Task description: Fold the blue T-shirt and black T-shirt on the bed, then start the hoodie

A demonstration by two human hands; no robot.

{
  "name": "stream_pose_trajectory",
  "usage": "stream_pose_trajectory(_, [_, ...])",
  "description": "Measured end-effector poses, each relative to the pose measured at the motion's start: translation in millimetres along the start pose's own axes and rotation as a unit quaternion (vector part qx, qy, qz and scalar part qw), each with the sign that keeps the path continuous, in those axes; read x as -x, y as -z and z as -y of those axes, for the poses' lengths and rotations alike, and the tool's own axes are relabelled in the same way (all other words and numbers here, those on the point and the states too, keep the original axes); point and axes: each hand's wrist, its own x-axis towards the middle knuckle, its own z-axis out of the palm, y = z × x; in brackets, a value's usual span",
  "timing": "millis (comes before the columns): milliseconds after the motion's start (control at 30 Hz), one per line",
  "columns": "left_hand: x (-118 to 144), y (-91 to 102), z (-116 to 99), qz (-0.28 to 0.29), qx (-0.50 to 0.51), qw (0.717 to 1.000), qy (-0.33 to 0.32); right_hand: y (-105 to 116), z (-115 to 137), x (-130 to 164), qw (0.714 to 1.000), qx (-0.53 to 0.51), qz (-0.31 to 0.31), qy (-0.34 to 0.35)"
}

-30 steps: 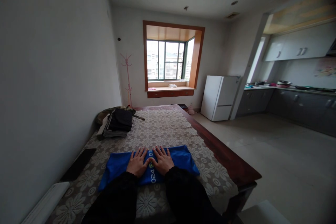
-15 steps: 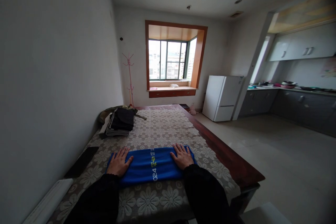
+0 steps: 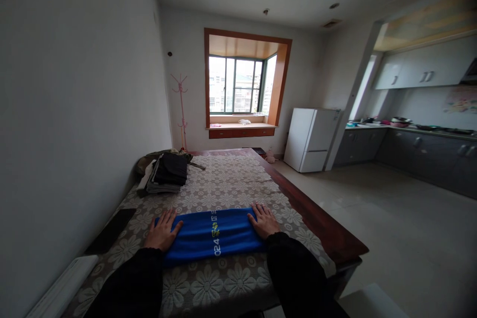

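The folded blue cloth [image 3: 212, 235] lies between the open, flat left hand [image 3: 161, 232] and right hand [image 3: 264, 221], both pressing its ends.

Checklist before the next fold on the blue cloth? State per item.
1. Left hand flat on the cloth's left end: ok.
2. Right hand flat on its right end: ok.
3. Blue cloth lies as a flat, even band: ok.
4. Cloth fully on the table, clear of the edge: ok.
5. Clothes pile apart from the cloth: ok.
6. Dark flat thing by the left hand apart from the cloth: ok.
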Motion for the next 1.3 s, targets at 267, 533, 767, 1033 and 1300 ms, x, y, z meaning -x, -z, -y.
stream_pose_trajectory(267, [-0.6, 1.4, -0.1, 0.006, 0.005, 1.0, -0.002, 2.7, 1.2, 2.5, 1.0, -0.003, -0.002, 0.003])
stream_pose_trajectory(533, [-1.3, -1.4, 0.9, 0.01, -0.004, 1.0, 0.002, 1.8, 1.6, 2.4, 1.0, -0.001, 0.003, 0.001])
stream_pose_trajectory(767, [-2.4, -3.8, 2.0, -0.002, -0.009, 1.0, -0.005, 0.2, 1.1, -0.1, 1.0, 0.003, 0.002, 0.002])
stream_pose_trajectory(1033, [-3.6, -3.0, 2.9, -0.001, -0.004, 1.0, -0.014, 1.1, 0.8, -0.7, 1.0, 0.0, 0.013, 0.002])
stream_pose_trajectory(1300, [-5.6, -6.8, 5.7, 0.002, 0.003, 1.0, -0.009, -1.9, 0.1, -1.2, 1.0, -0.001, 0.003, 0.002])
